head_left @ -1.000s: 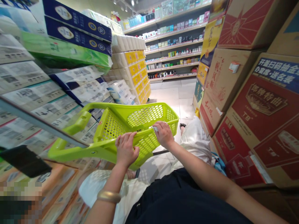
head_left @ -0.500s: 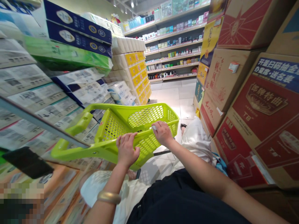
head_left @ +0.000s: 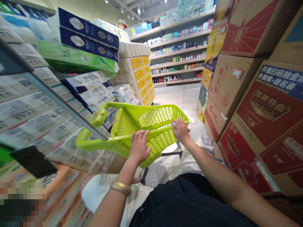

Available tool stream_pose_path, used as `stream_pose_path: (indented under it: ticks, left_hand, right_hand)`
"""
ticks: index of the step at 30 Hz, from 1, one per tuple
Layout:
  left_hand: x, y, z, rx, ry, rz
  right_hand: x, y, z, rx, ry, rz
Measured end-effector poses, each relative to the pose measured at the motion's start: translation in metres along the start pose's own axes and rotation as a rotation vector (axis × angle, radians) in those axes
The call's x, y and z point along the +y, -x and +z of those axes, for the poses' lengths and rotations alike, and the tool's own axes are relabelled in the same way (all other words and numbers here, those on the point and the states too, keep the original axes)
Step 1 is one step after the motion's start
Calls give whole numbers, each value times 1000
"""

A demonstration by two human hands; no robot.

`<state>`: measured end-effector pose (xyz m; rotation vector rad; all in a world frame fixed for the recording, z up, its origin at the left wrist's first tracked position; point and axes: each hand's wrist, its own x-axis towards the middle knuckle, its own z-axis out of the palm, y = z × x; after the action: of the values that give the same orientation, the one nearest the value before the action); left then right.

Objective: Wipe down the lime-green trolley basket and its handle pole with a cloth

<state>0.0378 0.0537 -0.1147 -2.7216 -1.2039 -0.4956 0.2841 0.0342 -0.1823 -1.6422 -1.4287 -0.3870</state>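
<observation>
A lime-green plastic shopping cart (head_left: pixel 123 142) with mesh walls stands crosswise in front of me, its loop handle pointing left. Over the near top rim curls my left hand (head_left: pixel 139 145), a gold bangle on its wrist. Farther along that same rim, towards the cart's right end, my right hand (head_left: pixel 181 130) is closed. A small whitish bit shows by its fingertips, too small to name. The visible part of the basket holds no goods. A metal rod (head_left: pixel 63 107) runs from the upper left down to the cart's handle side.
Stacked paper-goods packs (head_left: pixel 87 39) line the left side. Cardboard cartons (head_left: pixel 267 116) are piled close on the right. A tiled aisle (head_left: pixel 176 93) leads to shelves (head_left: pixel 180 58) of small boxes and bottles. A dark flat object (head_left: pixel 34 161) sits at lower left.
The cart has shifted right in view, and both hands have moved right with it, staying on the rim. More of the metal rod shows at upper left.
</observation>
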Motion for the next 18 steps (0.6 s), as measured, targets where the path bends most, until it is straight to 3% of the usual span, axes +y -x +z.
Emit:
stream_pose_path:
  ticks: [9,18]
  left_hand:
    - [-11,-8,-2,0,-42,56]
    - [-41,-5,-3,1,-146,11]
  right_hand:
    - [-6,9,0,79,23,23]
    - [-26,22,0,37,49,-62]
